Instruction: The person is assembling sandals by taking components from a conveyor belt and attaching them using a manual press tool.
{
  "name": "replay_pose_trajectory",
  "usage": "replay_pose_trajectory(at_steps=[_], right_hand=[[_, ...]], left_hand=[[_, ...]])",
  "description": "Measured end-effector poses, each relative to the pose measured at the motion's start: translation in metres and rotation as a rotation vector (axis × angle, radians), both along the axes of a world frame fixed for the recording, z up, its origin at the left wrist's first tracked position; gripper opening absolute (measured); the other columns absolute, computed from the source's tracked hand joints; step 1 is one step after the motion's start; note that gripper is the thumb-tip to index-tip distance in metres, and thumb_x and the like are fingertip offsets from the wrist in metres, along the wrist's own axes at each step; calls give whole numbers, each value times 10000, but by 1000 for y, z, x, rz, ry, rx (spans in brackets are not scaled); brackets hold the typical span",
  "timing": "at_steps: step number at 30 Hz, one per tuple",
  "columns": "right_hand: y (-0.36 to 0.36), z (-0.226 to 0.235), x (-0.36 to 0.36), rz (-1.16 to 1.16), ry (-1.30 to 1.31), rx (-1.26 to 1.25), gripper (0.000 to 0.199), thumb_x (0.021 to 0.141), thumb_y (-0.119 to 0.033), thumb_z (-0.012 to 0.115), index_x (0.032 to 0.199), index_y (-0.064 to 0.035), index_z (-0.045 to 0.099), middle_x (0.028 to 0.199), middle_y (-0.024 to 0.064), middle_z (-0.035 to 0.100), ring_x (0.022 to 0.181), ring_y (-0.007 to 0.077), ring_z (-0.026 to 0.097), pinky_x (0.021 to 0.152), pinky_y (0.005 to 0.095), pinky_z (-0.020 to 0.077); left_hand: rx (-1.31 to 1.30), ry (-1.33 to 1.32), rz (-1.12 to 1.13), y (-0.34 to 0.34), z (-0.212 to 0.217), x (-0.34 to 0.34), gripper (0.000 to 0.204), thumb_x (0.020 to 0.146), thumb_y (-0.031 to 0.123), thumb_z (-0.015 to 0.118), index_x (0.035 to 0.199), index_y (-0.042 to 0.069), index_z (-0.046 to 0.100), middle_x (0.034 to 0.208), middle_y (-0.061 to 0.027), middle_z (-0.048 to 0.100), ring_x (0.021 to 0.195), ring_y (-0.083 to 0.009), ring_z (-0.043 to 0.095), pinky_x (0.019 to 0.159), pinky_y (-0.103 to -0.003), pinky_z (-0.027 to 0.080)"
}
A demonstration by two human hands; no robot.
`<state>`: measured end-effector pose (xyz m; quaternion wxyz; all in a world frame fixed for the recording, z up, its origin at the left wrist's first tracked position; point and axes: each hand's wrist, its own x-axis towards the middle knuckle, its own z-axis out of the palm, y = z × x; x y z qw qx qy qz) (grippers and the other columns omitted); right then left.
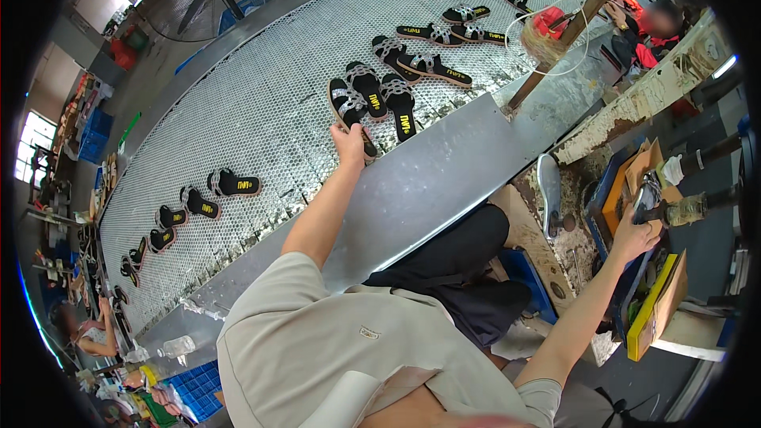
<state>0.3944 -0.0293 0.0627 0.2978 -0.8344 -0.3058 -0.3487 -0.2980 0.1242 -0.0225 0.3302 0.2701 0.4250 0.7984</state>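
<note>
Perforated steel mesh conveyor [261, 103] curves past a seated worker, carrying rows of black sandals w/ yellow insole marks. Left hand [349, 145] is stretched onto the belt, fingers closed on the near end of one black sandal [349, 107], beside two others. Right hand [634, 236] reaches into a cluttered bench box [614, 198]; grip there can't be told. Looks like the pick/place step at the belt edge; next move prob. needs a clean lift w/o nudging neighbours.
</note>
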Motion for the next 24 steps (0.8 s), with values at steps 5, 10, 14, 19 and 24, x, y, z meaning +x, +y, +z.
replay_pose_trajectory(at_steps=[5,10,14,19,24], right_hand=[[14,-32,7,-25,-39,182,809,829,-568,809,1119,167,632,1124,299,675,1207,511,596,1186,545,380],[6,-24,-26,157,341,250,697,868,-519,774,1146,91,582,1205,322,658,1105,484,660,919,558,543],[-37,-36,-91,226,442,303,758,845,-508,813,1255,70,546,1181,304,681,1070,485,674,918,545,538],[-51,-74,-243,743,462,313,777,858,-401,842,1344,102,505,1299,304,614,1201,409,612,1023,497,465],[-53,-48,-381,1171,816,188,691,790,-349,880,1236,80,573,1124,262,702,1058,374,699,930,439,534]], left_hand=[[-87,-139,-260,-60,-3,57,371,880,13,581,1193,39,384,932,-179,645,719,-265,699,625,-408,614],[-60,-191,-440,-88,7,124,312,884,62,620,1166,34,489,788,-116,652,683,-217,680,603,-363,582],[-108,-183,-653,-105,8,187,316,931,328,776,997,57,628,859,-81,685,729,-189,680,673,-336,569],[-52,-415,-929,-137,3,250,540,974,517,719,1262,82,582,1071,-66,682,951,-189,677,811,-360,581],[45,-527,-905,-149,-5,216,609,1003,552,646,1393,95,550,1260,-100,677,1157,-263,660,995,-474,555]])
